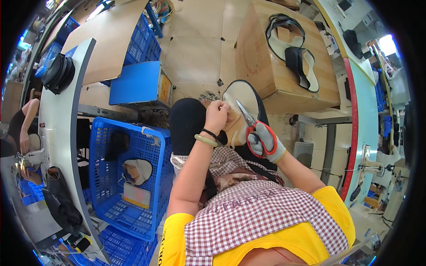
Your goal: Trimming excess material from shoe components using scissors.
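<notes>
A pale-lined shoe upper (pixel 242 95) with a dark edge and tan patches lies across my lap, over my dark-clothed knees. My left hand (pixel 216 119), bare with a bangle and a dark band at the wrist, is closed with its fingers pinched at the upper's left side. What exactly lies between the fingertips is partly hidden. My right hand (pixel 266 141) wears a pale grey glove and grips red-handled scissors (pixel 249 116). Their blades look nearly together and point up and left over the upper, with the tip close to my left fingers.
Ahead on the right, a cardboard box (pixel 262 57) carries more shoe uppers (pixel 302 68). To my left stands a blue crate (pixel 126 221) with pieces inside. A white table (pixel 62 133) runs along the left, with a person's arm (pixel 27 117) beyond. A red-edged bench (pixel 350 106) is at right.
</notes>
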Action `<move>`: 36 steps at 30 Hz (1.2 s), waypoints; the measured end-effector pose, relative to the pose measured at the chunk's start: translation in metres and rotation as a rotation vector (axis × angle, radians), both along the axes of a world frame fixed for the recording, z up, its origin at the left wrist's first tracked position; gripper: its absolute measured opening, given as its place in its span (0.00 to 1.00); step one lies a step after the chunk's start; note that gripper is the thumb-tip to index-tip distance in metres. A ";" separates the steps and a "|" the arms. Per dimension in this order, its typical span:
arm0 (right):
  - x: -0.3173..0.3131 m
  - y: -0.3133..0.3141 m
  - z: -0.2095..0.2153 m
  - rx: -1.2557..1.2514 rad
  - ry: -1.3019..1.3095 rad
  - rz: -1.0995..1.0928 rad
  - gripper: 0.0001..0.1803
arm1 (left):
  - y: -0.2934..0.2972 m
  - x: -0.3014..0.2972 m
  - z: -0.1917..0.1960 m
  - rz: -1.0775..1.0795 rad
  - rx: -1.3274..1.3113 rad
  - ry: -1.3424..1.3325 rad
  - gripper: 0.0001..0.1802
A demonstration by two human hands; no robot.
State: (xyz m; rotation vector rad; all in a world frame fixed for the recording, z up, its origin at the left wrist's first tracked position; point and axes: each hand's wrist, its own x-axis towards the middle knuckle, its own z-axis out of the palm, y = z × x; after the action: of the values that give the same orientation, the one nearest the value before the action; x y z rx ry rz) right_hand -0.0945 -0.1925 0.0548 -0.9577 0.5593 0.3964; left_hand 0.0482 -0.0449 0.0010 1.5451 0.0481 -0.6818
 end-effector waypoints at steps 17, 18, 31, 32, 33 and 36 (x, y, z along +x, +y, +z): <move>-0.037 -0.030 0.004 -0.059 -0.004 -0.022 0.33 | -0.019 -0.026 -0.016 -0.082 -0.044 -0.413 0.05; -0.035 -0.028 0.004 -0.053 -0.006 -0.022 0.33 | -0.017 -0.025 -0.018 -0.107 -0.046 -0.372 0.06; -0.024 -0.009 -0.014 0.323 0.077 -0.107 0.25 | -0.003 -0.019 -0.024 -0.137 -0.180 -0.213 0.09; -0.026 -0.012 -0.019 0.526 0.069 -0.136 0.25 | -0.003 -0.019 -0.022 -0.142 -0.174 -0.222 0.09; -0.027 -0.014 -0.021 0.524 0.070 -0.139 0.25 | -0.003 -0.019 -0.020 -0.147 -0.167 -0.231 0.08; -0.027 -0.015 -0.018 0.564 0.019 -0.116 0.26 | -0.005 -0.020 -0.016 -0.132 -0.179 -0.196 0.09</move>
State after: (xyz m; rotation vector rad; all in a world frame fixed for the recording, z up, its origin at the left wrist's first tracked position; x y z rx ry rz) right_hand -0.1218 -0.2074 0.0367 -0.3790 0.4804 0.4284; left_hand 0.0279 -0.0494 -0.0148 1.4438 -0.2578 -0.6173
